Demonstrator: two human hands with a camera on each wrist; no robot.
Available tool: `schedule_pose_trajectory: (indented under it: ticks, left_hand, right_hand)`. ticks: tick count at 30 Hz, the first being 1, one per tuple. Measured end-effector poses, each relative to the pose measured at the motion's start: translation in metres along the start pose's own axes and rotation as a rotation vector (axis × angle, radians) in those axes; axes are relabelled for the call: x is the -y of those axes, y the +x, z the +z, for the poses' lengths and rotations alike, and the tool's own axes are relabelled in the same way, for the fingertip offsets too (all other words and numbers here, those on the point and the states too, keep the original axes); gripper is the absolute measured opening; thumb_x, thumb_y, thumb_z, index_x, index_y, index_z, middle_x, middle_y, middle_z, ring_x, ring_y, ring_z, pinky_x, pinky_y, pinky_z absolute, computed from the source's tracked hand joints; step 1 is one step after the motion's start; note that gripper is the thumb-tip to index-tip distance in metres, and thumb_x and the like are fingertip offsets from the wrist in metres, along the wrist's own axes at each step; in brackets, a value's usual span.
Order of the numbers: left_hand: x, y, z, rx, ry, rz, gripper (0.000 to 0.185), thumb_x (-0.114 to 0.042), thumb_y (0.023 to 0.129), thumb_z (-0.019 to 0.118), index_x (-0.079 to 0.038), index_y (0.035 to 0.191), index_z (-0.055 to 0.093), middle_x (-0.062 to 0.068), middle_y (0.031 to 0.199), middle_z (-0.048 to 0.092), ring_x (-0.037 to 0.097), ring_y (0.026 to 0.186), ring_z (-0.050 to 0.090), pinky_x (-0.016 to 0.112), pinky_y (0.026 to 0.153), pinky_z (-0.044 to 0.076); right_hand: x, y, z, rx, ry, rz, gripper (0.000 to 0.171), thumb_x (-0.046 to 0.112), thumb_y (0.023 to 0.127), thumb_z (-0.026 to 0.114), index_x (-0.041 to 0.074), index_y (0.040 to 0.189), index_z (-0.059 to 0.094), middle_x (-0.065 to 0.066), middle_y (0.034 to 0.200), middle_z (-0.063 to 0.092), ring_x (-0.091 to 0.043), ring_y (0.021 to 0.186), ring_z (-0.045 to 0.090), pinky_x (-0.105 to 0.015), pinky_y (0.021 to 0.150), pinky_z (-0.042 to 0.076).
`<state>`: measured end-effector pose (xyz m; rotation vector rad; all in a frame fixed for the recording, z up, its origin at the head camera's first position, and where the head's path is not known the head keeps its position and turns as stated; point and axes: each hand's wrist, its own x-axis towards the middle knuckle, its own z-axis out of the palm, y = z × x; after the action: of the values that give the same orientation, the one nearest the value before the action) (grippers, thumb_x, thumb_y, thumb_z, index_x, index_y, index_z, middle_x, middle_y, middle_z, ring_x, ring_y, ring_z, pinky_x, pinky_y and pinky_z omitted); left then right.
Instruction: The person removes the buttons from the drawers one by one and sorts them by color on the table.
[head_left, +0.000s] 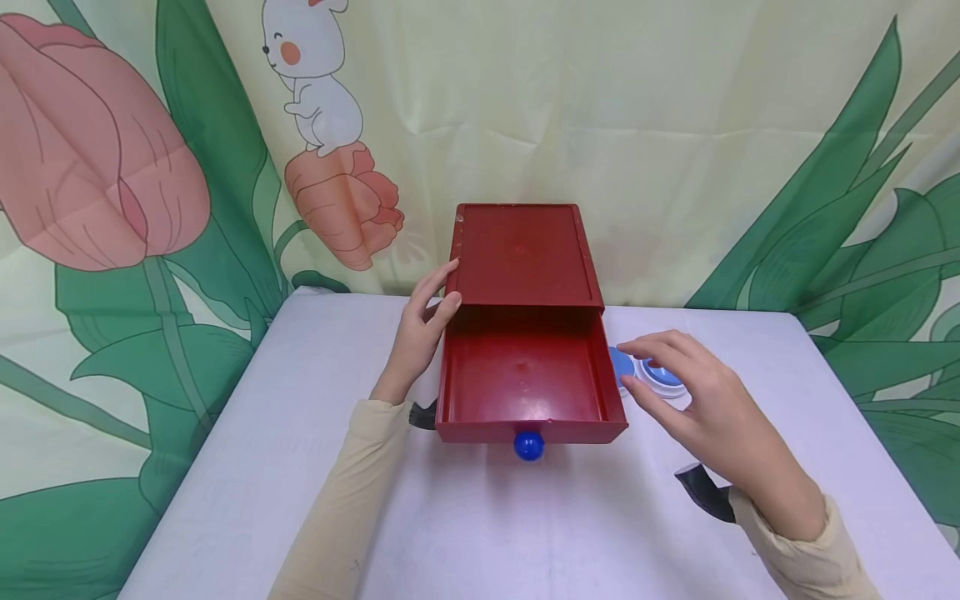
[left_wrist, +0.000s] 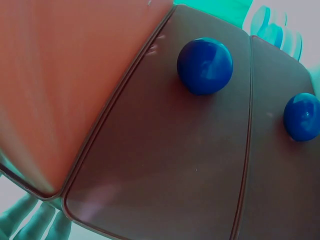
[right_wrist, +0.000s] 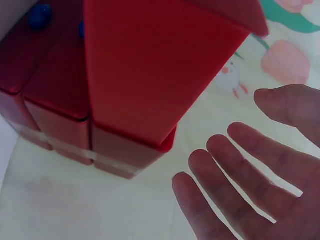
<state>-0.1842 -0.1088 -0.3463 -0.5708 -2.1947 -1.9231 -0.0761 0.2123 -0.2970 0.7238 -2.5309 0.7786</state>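
A red drawer cabinet [head_left: 525, 250] stands on the white table, its top drawer [head_left: 525, 375] pulled out toward me. Nothing lies in that drawer, and a blue round knob [head_left: 529, 447] sits on its front. My left hand [head_left: 420, 333] rests against the cabinet's left side, thumb near the top front edge. Its fingertips [left_wrist: 42, 222] show along the side in the left wrist view. To the right of the drawer, my right hand [head_left: 708, 408] hovers with fingers spread and slightly bent, holding nothing. The right wrist view shows those fingers [right_wrist: 240, 170] apart from the red cabinet.
Round blue-and-white objects [head_left: 663, 375] stand on the table [head_left: 262, 467] right of the cabinet, partly hidden by the drawer and right hand. Lower drawers with blue knobs [left_wrist: 205, 66] are closed beneath the open one. A printed curtain [head_left: 675, 167] hangs right behind.
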Motion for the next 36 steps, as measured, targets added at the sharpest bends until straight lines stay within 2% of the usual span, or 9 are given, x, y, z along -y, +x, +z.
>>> schedule_pose_trajectory:
  ticks: [9, 12, 14, 16, 18, 27, 36]
  left_hand:
    - [0.0, 0.0, 0.0, -0.001, 0.008, 0.001, 0.051, -0.016, 0.101, 0.052, -0.011, 0.151, 0.043, 0.008, 0.154, 0.037, 0.022, 0.137, 0.04, 0.047, 0.111, 0.041]
    - [0.001, 0.0, 0.0, -0.003, 0.011, 0.0, 0.051, -0.017, 0.101, 0.052, -0.011, 0.151, 0.043, 0.008, 0.155, 0.037, 0.022, 0.137, 0.04, 0.047, 0.11, 0.041]
    - [0.001, 0.0, 0.0, -0.003, 0.012, 0.0, 0.051, -0.017, 0.101, 0.051, -0.011, 0.151, 0.043, 0.008, 0.155, 0.037, 0.022, 0.137, 0.04, 0.047, 0.11, 0.041]
    - [0.0, 0.0, 0.0, -0.004, 0.015, -0.001, 0.051, -0.017, 0.101, 0.051, -0.011, 0.151, 0.043, 0.008, 0.155, 0.037, 0.022, 0.137, 0.04, 0.047, 0.11, 0.041]
    - [0.0, 0.0, 0.0, -0.004, 0.017, -0.002, 0.051, -0.017, 0.101, 0.051, -0.011, 0.151, 0.043, 0.008, 0.155, 0.037, 0.022, 0.137, 0.04, 0.046, 0.11, 0.041]
    - [0.0, 0.0, 0.0, -0.007, 0.019, -0.002, 0.05, -0.016, 0.101, 0.051, -0.011, 0.151, 0.043, 0.008, 0.155, 0.036, 0.023, 0.137, 0.04, 0.047, 0.11, 0.041]
    - [0.0, 0.0, 0.0, -0.006, 0.011, 0.001, 0.051, -0.016, 0.101, 0.051, -0.01, 0.151, 0.043, 0.008, 0.155, 0.037, 0.023, 0.136, 0.041, 0.047, 0.11, 0.041]
  right_hand:
    - [0.016, -0.004, -0.004, -0.03, 0.014, -0.074, 0.055, -0.001, 0.071, 0.084, 0.012, 0.122, 0.068, 0.002, 0.118, 0.065, -0.01, 0.104, 0.058, -0.003, 0.09, 0.04]
    - [0.02, -0.005, -0.005, -0.037, 0.022, -0.11, 0.04, 0.017, 0.083, 0.08, 0.012, 0.121, 0.068, 0.001, 0.117, 0.065, -0.01, 0.105, 0.058, -0.005, 0.088, 0.042]
    - [0.024, -0.005, -0.005, -0.04, 0.028, -0.13, 0.036, 0.035, 0.092, 0.071, 0.012, 0.12, 0.069, 0.001, 0.116, 0.065, -0.011, 0.106, 0.057, -0.005, 0.089, 0.043]
    - [0.028, -0.005, -0.004, -0.043, 0.026, -0.147, 0.044, 0.049, 0.097, 0.056, 0.013, 0.119, 0.069, 0.001, 0.114, 0.065, -0.011, 0.106, 0.057, -0.006, 0.09, 0.043]
    - [0.031, -0.006, -0.003, -0.041, 0.015, -0.159, 0.051, 0.054, 0.098, 0.048, 0.013, 0.118, 0.07, 0.002, 0.112, 0.065, -0.01, 0.103, 0.058, -0.006, 0.089, 0.043]
    - [0.042, -0.01, 0.003, -0.014, 0.016, -0.201, 0.048, 0.053, 0.099, 0.047, 0.014, 0.116, 0.07, 0.005, 0.107, 0.063, -0.007, 0.094, 0.055, -0.009, 0.08, 0.047]
    - [0.051, -0.014, 0.004, 0.07, -0.029, -0.16, 0.054, 0.059, 0.098, 0.04, 0.018, 0.114, 0.07, 0.01, 0.107, 0.063, -0.005, 0.093, 0.059, -0.006, 0.081, 0.049]
